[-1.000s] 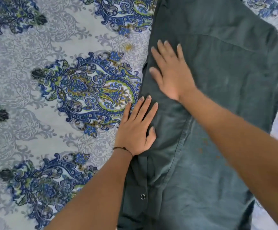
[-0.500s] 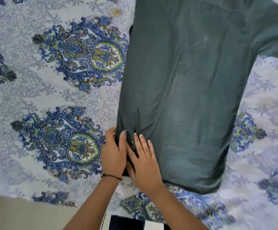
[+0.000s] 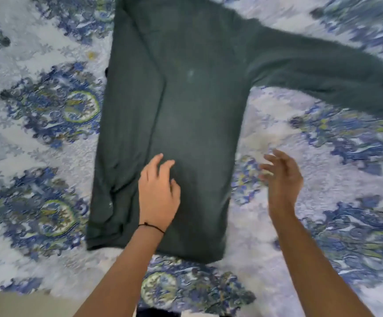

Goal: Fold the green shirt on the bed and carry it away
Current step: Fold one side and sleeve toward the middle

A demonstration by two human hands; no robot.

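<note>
The dark green shirt (image 3: 190, 106) lies flat on the bed, back side up. Its left side is folded inward along a long vertical crease, and its right sleeve stretches out toward the upper right. My left hand (image 3: 158, 193), with a thin black wrist band, rests palm down on the lower middle of the shirt, fingers loosely apart. My right hand (image 3: 282, 177) hovers over the bedsheet just right of the shirt's edge, fingers spread, holding nothing. The picture is blurred by motion.
The bed is covered by a white sheet (image 3: 37, 138) with blue and green paisley patterns. The bed's near edge and a beige floor (image 3: 14, 305) show at the bottom left.
Both hands were together at the shirt's lower left hem. Now the left hand rests further right on the shirt, and the right hand has swung off the cloth to the right.
</note>
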